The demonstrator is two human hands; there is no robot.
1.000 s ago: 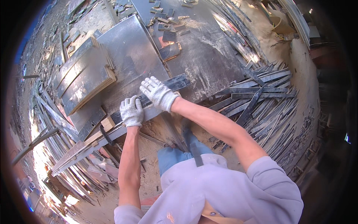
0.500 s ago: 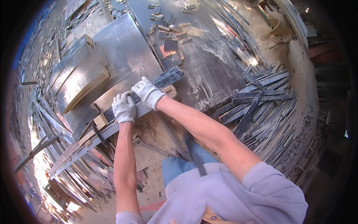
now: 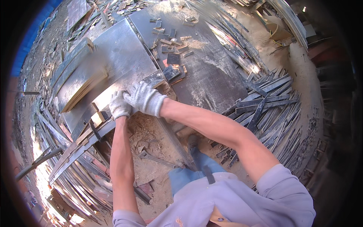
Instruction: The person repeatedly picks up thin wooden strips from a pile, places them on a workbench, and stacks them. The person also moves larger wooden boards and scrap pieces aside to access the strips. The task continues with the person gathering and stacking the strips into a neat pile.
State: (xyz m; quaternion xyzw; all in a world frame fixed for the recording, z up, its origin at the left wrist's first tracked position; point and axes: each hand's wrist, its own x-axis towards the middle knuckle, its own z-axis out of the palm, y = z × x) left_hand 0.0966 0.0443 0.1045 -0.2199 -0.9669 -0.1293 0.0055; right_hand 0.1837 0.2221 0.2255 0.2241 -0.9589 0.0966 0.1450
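My two hands wear light grey knit gloves and meet at the near edge of a smooth metal worktop (image 3: 126,43). My right hand (image 3: 145,99) is closed over a dark board strip (image 3: 154,78), whose far end sticks out past its fingers. Just left of it, my left hand (image 3: 120,106) is closed at the same strip, its fingertips partly covered by the right hand. Most of the strip is hidden under the gloves. A short dark offcut (image 3: 172,72) lies beyond the strip's end.
Small offcuts (image 3: 173,58) and sawdust lie on a dark panel (image 3: 211,79) at the right. Stacked boards (image 3: 81,89) stand on the worktop. A pale wood block (image 3: 99,118) sits near a steel bar (image 3: 73,160). Piles of strips (image 3: 270,108) flank the work area.
Both hands have drawn back toward me, slightly left, and come together. The strip's visible end is nearer, and a short dark piece now lies apart beyond it.
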